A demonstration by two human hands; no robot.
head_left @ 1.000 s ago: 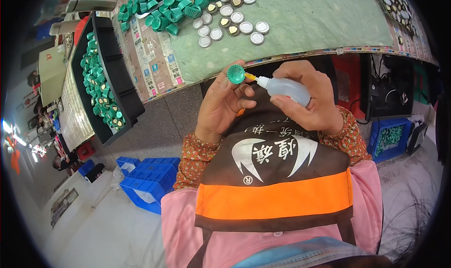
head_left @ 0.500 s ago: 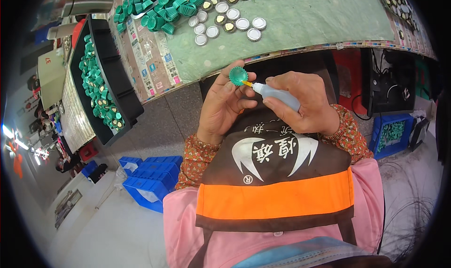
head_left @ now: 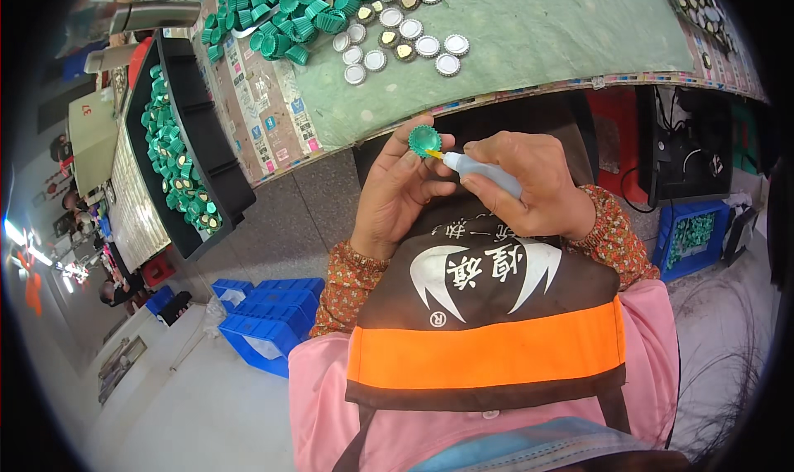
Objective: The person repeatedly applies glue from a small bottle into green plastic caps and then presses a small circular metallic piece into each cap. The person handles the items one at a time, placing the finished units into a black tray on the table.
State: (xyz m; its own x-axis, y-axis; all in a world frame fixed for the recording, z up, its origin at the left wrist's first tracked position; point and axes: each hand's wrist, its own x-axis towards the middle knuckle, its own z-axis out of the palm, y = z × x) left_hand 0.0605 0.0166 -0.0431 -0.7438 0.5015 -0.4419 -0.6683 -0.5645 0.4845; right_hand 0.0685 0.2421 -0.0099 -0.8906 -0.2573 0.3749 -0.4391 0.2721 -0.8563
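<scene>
Between the fingertips of my left hand (head_left: 393,191) is a small green fluted cup (head_left: 424,138), its open side facing me. My right hand (head_left: 533,178) is wrapped round a pale, translucent squeeze bottle (head_left: 488,177). The bottle's yellow nozzle tip (head_left: 435,154) meets the cup at its lower right rim; whether any liquid comes out is too small to see. Both hands are in front of the table edge, above my brown and orange apron (head_left: 488,352).
Across the green-covered table (head_left: 529,42) lie a heap of green fluted cups (head_left: 289,13) and several white and dark bottle caps (head_left: 411,28). A black bin (head_left: 198,100) of green pieces stands at the left. Blue crates (head_left: 269,319) sit on the floor; another blue crate (head_left: 691,236) is at right.
The green cup and my left hand have shifted slightly down and right. The bottle has dropped a little too, its tip still at the cup.
</scene>
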